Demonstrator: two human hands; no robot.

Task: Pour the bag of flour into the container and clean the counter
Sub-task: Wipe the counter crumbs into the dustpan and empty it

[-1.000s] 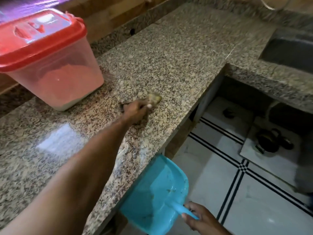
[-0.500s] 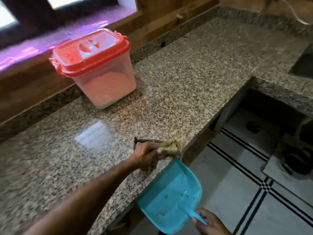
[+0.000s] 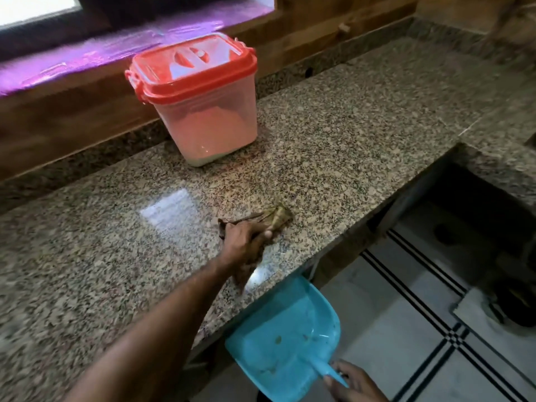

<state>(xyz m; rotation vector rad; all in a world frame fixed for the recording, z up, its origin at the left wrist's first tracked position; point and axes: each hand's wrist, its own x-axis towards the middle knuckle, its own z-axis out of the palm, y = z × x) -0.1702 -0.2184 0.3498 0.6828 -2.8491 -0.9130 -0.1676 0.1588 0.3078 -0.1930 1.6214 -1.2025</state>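
A clear plastic container (image 3: 208, 126) with a shut red lid stands at the back of the speckled granite counter (image 3: 348, 140), with flour inside. My left hand (image 3: 246, 242) grips a small brownish hand brush (image 3: 275, 217), its bristles resting on the counter near the front edge. Below that edge, my right hand (image 3: 353, 384) holds a turquoise dustpan (image 3: 284, 343) by its handle, the pan's mouth tucked under the counter lip. A few crumbs lie in the pan.
A wooden wall and a purple-lit window sill (image 3: 116, 50) run behind the counter. The counter turns a corner at the right (image 3: 507, 169). Below lies a white tiled floor with black stripes (image 3: 420, 329) and dark items under the counter at right.
My left hand swept the brush toward the front edge, then moved it back a little onto the counter. The dustpan stays under the edge. My head has pulled back and the view has widened.
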